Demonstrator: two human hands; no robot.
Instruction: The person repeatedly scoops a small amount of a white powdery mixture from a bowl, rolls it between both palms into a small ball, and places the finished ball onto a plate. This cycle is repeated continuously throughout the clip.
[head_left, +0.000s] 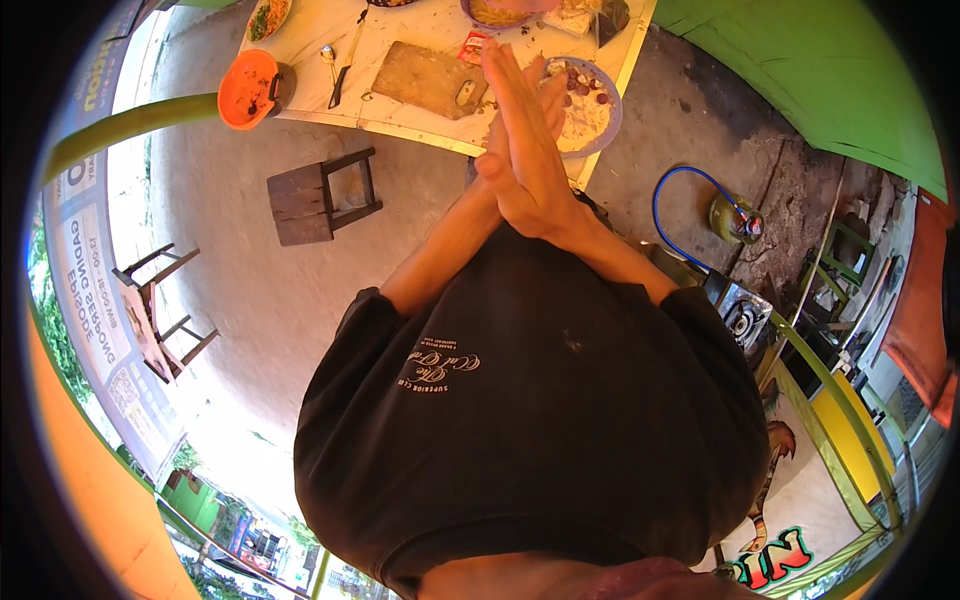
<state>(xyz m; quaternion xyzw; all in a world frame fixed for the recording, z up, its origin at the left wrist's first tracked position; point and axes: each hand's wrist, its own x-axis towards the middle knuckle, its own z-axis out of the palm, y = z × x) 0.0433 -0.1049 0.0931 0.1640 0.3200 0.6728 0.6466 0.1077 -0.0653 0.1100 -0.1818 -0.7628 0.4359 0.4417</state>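
Observation:
My left hand (552, 101) and my right hand (525, 169) are raised in front of my chest, flat against each other palm to palm. Neither holds anything. Much of the left hand is hidden behind the right. Past the fingers, on the table (442, 135), is a round basin (616, 124) of white flour-like powder with dark red round pieces on one side. A wooden cutting board (416, 79) lies to the left of the hands. Beyond the fingertips is a red sachet (471, 46).
A knife (337, 86) and spoon (328, 56) lie left of the board. An orange basin (244, 90) is at the table's left corner. A wooden stool (304, 202) stands on the floor. At right are a gas cylinder (727, 217), blue hose (667, 176) and stove (742, 319).

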